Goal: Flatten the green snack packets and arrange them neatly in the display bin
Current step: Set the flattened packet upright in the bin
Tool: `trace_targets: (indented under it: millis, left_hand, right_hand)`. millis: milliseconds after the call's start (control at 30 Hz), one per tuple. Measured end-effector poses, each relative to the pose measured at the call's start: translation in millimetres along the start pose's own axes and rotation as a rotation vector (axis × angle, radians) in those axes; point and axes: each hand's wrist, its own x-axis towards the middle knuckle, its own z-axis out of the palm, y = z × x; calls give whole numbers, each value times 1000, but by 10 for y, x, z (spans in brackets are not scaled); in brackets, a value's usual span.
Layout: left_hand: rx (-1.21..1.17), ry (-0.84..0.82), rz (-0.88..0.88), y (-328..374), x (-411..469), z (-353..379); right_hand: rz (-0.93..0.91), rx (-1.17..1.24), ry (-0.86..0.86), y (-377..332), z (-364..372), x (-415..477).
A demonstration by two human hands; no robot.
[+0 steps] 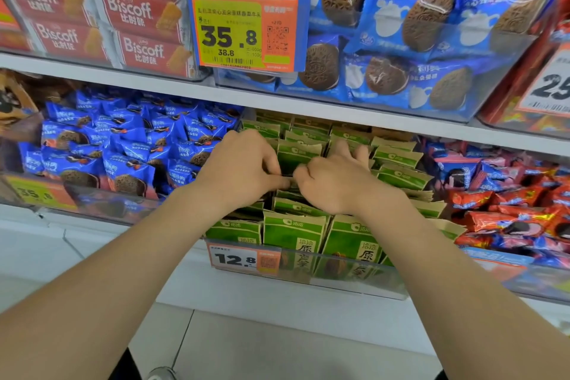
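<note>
green packet [297,155] pinched between my left hand [243,163] and right hand [334,183] (fingers curled), midway in the clear bin [345,279].

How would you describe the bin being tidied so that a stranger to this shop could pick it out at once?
Find the lower shelf, under the big blue biscuit display. Among its clear bins, take the bin between blue packets on the left and red packets on the right. Only this bin holds green packets, and its front bears a 12.8 price tag.
</note>
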Motion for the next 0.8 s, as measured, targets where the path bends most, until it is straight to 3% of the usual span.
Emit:
trace_targets:
  millis: [67,200,267,367,567,700,800]
  left_hand:
    - [-29,-21,23,-4,-46,-40]
    - [23,-206,74,53,-118,-127]
    - [27,-277,52,87,-158,-131]
    - [58,-350,29,108,-221,-91]
    - [130,-442,27,167,-312,-78]
    - [140,-455,43,135,-310,-72]
    - [133,-437,94,124,-333,-87]
  right_hand:
    - [-15,64,86,0,69,-5]
    - [-115,415,557,124,152,-32]
    - [-170,387,675,156,154,5]
    - [-220,306,631,127,175,118]
    - [-112,130,462,98,39,181]
    - [-114,87,502,52,7,71]
    - [-225,147,595,146,-3,-135]
